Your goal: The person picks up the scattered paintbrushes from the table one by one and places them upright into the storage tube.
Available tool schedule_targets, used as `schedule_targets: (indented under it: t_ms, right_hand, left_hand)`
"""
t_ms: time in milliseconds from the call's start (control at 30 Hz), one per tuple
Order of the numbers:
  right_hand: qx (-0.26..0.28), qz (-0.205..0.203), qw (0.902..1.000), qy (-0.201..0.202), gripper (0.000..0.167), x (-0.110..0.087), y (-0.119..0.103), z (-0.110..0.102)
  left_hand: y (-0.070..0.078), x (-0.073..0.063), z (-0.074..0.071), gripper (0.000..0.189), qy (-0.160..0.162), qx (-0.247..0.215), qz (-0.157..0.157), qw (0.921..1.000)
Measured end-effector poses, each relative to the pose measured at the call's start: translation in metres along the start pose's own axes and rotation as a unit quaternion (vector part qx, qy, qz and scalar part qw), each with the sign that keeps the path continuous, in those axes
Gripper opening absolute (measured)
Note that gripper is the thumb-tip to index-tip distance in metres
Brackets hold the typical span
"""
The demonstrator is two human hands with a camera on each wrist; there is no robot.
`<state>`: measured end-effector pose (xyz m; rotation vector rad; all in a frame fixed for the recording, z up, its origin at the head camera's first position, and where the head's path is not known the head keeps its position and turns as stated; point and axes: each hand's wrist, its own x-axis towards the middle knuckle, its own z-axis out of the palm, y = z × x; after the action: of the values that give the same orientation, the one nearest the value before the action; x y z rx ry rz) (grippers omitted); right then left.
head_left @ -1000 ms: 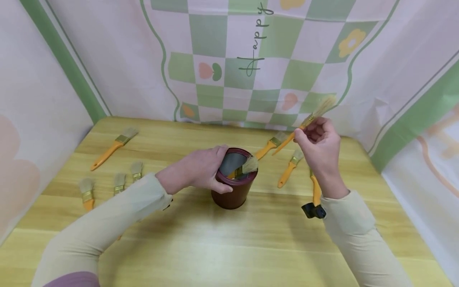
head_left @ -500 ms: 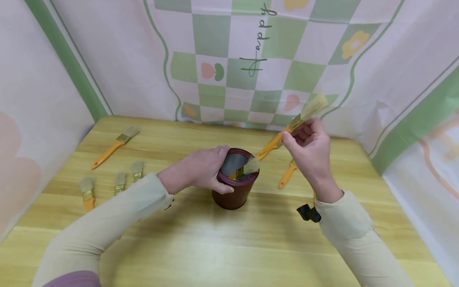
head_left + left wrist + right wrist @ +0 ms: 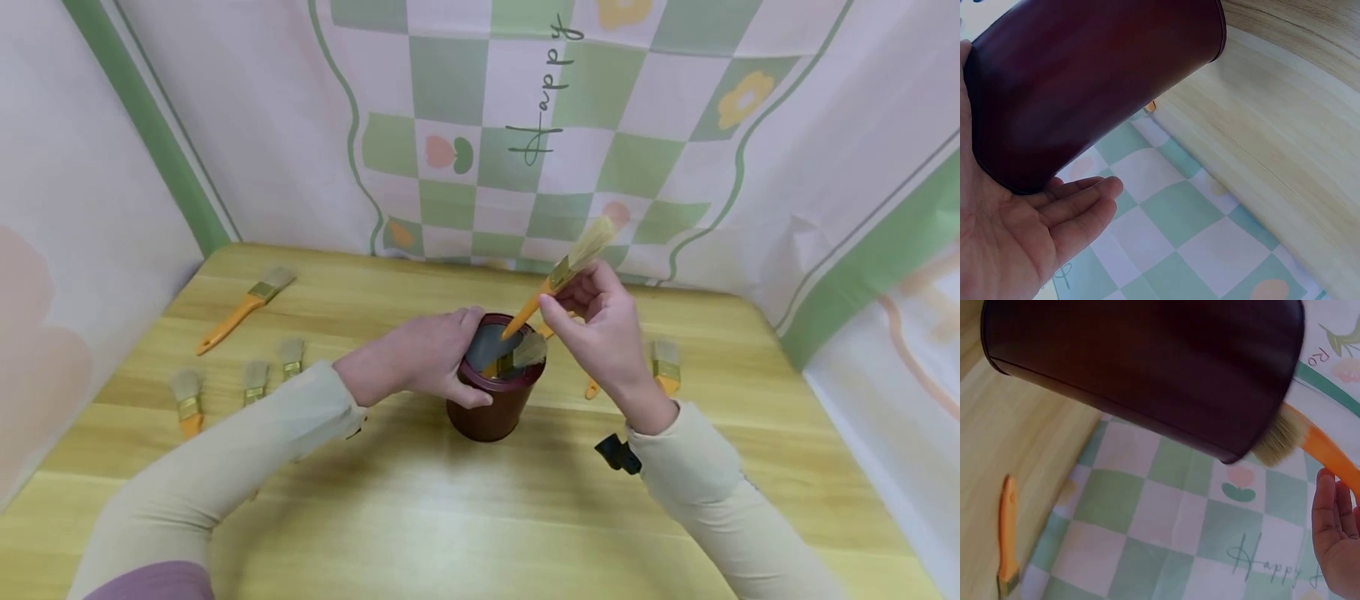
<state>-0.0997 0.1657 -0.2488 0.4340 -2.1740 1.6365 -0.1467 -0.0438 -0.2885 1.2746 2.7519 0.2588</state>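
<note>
My left hand [image 3: 420, 354] grips a dark red round container [image 3: 487, 414] near its rim, thumb at the front, fingers mostly hidden behind. In the left wrist view, the fingers [image 3: 1082, 209] lie along the upright wall of the container [image 3: 1097, 75]. One paintbrush [image 3: 531, 350] stands inside, its pale bristles leaning over the right rim. Above the mouth, my right hand [image 3: 600, 333] pinches another paintbrush [image 3: 551, 287] near its metal band. Its bristles point up, and the orange handle's tip is at the opening. The right wrist view shows this orange handle [image 3: 1329, 450] beside the bristles at the rim.
Several paintbrushes lie on the wooden table [image 3: 450, 533] to the left, among them one far-left brush [image 3: 243, 317]. Others lie to the right, including a brush [image 3: 666, 367] beyond the right wrist. A checkered cloth [image 3: 510, 158] hangs at the table's back edge.
My right hand has moved left and slightly down with the paintbrush, from above the brushes on the right to the container's mouth. The left hand and container stay in place.
</note>
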Motion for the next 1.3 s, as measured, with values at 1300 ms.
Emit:
schedule_targets:
  t_ms: [1300]
  right_hand:
    - [-0.157,0.131,0.9746,-0.093,0.055,-0.013,0.026,-0.007]
  left_hand:
    - [0.000,-0.001,0.005,0.109,-0.002,-0.003,-0.002,1.0000]
